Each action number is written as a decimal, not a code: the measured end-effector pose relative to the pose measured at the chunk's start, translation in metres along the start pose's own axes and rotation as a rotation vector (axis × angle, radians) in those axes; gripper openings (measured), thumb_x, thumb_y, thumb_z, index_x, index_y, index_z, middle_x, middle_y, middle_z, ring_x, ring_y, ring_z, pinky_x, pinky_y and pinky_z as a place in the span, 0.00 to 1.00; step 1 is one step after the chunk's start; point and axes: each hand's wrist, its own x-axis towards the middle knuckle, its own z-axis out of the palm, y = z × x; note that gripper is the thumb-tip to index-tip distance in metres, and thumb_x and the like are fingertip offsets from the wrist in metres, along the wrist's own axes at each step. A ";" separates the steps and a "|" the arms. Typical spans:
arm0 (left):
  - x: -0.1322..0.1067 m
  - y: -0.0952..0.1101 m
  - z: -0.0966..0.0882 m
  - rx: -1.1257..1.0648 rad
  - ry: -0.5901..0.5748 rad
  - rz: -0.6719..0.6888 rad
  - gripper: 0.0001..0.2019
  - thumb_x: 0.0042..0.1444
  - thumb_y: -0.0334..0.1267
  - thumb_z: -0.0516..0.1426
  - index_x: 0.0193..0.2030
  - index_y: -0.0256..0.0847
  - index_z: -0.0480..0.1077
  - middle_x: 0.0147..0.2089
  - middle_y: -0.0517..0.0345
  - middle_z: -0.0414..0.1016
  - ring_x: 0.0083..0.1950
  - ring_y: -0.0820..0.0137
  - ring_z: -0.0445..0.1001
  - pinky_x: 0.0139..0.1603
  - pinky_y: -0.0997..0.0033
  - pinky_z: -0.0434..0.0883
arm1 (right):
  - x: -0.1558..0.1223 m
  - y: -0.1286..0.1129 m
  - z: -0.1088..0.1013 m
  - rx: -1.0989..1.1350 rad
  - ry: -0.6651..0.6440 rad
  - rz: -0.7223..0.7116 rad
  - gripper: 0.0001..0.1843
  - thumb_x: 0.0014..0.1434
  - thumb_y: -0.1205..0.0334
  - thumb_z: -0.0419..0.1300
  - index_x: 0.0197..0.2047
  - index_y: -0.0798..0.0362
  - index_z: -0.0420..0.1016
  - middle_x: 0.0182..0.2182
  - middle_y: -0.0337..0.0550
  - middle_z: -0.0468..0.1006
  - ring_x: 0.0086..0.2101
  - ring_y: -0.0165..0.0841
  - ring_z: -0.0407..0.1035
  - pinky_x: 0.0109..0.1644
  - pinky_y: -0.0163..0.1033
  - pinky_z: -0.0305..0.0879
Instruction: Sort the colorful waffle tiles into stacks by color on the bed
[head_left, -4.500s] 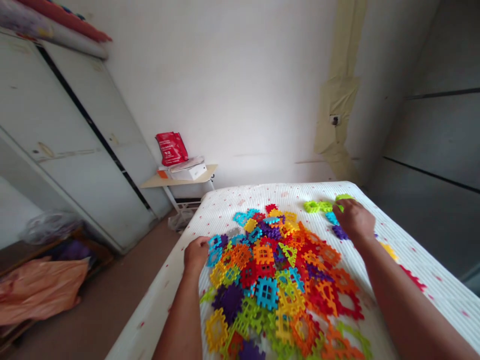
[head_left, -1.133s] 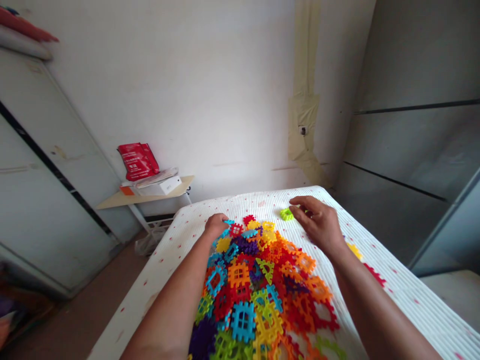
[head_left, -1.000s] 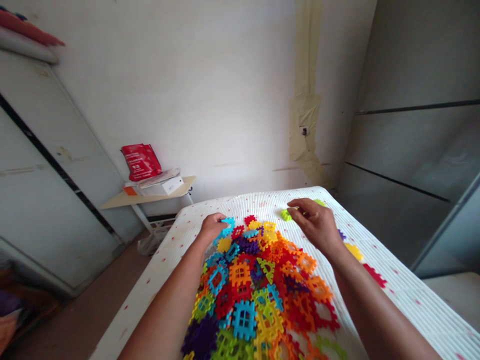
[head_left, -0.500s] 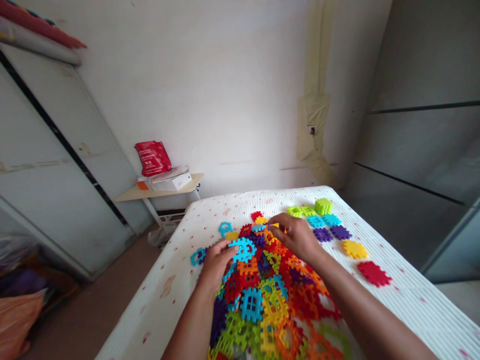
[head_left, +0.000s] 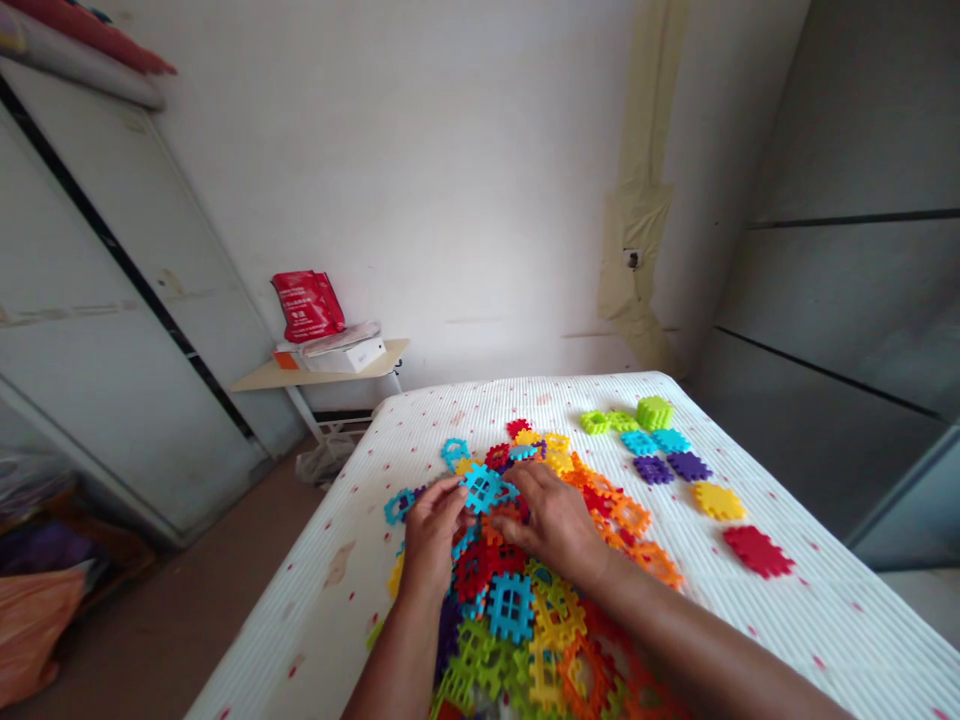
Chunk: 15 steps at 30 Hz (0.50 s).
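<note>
A heap of coloured plastic waffle tiles (head_left: 555, 590) lies on a white mattress (head_left: 765, 620) with small red dots. My left hand (head_left: 431, 530) and my right hand (head_left: 551, 520) meet over the far part of the heap. Both pinch the same light-blue tile (head_left: 484, 487), the left from its left edge, the right from its right edge. To the far right, small sorted groups lie apart: green tiles (head_left: 626, 415), light-blue tiles (head_left: 652, 441), purple tiles (head_left: 671, 467), a yellow tile (head_left: 716, 500) and a red tile (head_left: 757, 550).
A small side table (head_left: 322, 375) with a red packet (head_left: 307, 305) and a white box stands by the far wall, left of the mattress. Grey cabinet doors (head_left: 112, 330) line the left side. An orange bag (head_left: 30, 630) lies on the floor at the lower left.
My left hand picked a light-blue tile from the heap's far edge and drew it nearer. My right hand left the green tiles at the far right and came across to grip the same tile.
</note>
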 end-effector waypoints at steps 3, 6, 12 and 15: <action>-0.004 0.003 0.005 -0.018 -0.010 -0.013 0.19 0.36 0.45 0.65 0.34 0.37 0.71 0.26 0.61 0.72 0.26 0.73 0.71 0.29 0.71 0.69 | -0.002 -0.008 0.004 -0.062 0.023 0.002 0.21 0.53 0.54 0.61 0.48 0.54 0.69 0.45 0.53 0.72 0.47 0.43 0.66 0.48 0.46 0.67; -0.006 0.004 0.007 0.002 -0.025 -0.011 0.17 0.36 0.45 0.65 0.32 0.38 0.70 0.25 0.63 0.72 0.25 0.73 0.71 0.29 0.71 0.70 | -0.002 -0.009 0.006 -0.108 0.053 -0.005 0.19 0.54 0.57 0.61 0.48 0.53 0.68 0.45 0.53 0.72 0.47 0.43 0.66 0.48 0.47 0.67; -0.008 0.005 0.009 0.004 -0.040 -0.016 0.19 0.33 0.46 0.66 0.31 0.38 0.71 0.26 0.62 0.72 0.25 0.73 0.70 0.28 0.72 0.69 | -0.002 -0.007 0.006 -0.168 0.050 -0.046 0.20 0.55 0.58 0.59 0.51 0.54 0.67 0.46 0.52 0.72 0.46 0.42 0.64 0.48 0.46 0.66; -0.007 0.005 0.010 -0.004 -0.030 -0.024 0.20 0.31 0.45 0.67 0.31 0.37 0.71 0.26 0.62 0.72 0.25 0.73 0.70 0.27 0.72 0.70 | -0.003 -0.008 0.006 -0.194 0.035 -0.060 0.20 0.55 0.58 0.59 0.51 0.54 0.68 0.46 0.51 0.72 0.45 0.41 0.65 0.48 0.45 0.65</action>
